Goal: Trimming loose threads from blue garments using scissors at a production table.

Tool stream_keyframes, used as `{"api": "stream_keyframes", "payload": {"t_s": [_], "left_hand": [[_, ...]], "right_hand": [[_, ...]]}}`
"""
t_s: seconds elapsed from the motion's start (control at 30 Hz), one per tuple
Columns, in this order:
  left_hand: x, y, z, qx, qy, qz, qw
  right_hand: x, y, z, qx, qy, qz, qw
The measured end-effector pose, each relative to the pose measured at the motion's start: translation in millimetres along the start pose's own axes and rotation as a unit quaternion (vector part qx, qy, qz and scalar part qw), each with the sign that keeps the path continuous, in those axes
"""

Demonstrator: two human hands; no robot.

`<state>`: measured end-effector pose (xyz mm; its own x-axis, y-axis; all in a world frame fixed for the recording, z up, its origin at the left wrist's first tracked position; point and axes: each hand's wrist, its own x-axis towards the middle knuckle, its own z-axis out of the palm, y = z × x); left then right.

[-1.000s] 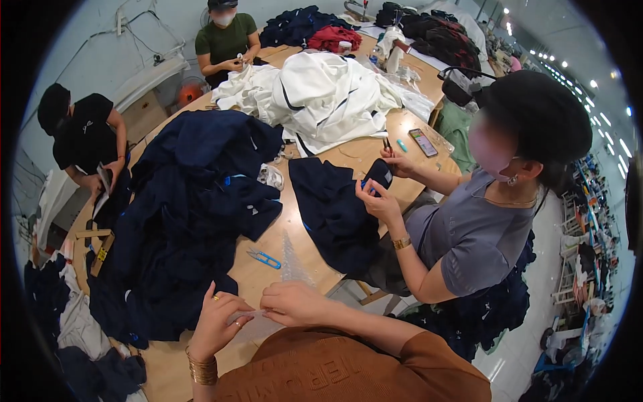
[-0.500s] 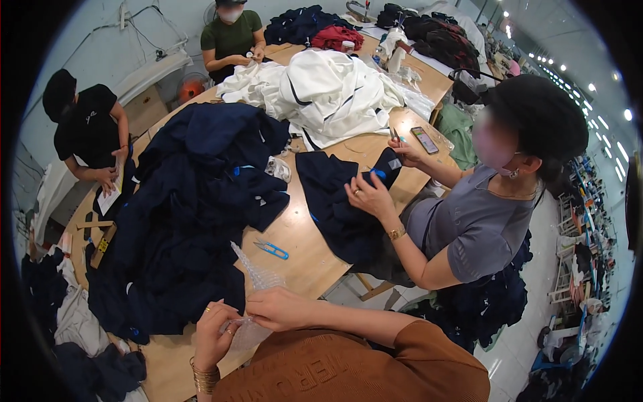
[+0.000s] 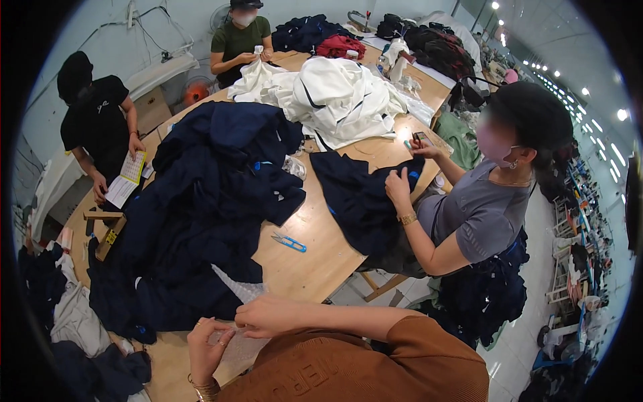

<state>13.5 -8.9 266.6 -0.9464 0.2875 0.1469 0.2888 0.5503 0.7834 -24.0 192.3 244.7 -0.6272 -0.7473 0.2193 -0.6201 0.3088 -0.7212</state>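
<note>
- Dark navy clothes (image 3: 201,201) crowd the table (image 3: 315,271) ahead and to the left; blue thread snips (image 3: 289,242) lie on bare wood near the right hand (image 3: 262,315).
- Beyond sits a soft, crumpled white cloth heap (image 3: 345,97).
- The plastic sheet (image 3: 245,350) is clear, thin and bumpy, close before the wearer's body, its narrow tip pointing away.
- Both hands pinch it, the left hand (image 3: 209,343) with fingers bent.
- The wearer's brown top hides its near end; fingertip contact is hard to make out.
</note>
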Motion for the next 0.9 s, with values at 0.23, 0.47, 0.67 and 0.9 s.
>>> {"api": "stream_keyframes", "payload": {"t_s": [0.23, 0.47, 0.67, 0.9], "left_hand": [[-9.1, -16.2, -12.6, 0.014, -0.009, 0.017, 1.0], [-10.6, -20.8, -19.1, 0.003, -0.005, 0.014, 1.0], [-13.9, -20.0, -21.6, -0.007, -0.016, 0.0, 1.0], [-15.0, -23.6, -19.4, 0.016, -0.01, 0.026, 1.0]], "right_hand": [[14.6, -2.5, 16.2, 0.021, -0.009, -0.028, 0.999], [20.8, -2.8, 28.5, 0.004, 0.012, -0.024, 1.0], [25.1, 3.3, 44.3, 0.049, 0.054, -0.062, 0.995], [25.2, 2.3, 50.9, 0.058, 0.069, -0.068, 0.994]]}}
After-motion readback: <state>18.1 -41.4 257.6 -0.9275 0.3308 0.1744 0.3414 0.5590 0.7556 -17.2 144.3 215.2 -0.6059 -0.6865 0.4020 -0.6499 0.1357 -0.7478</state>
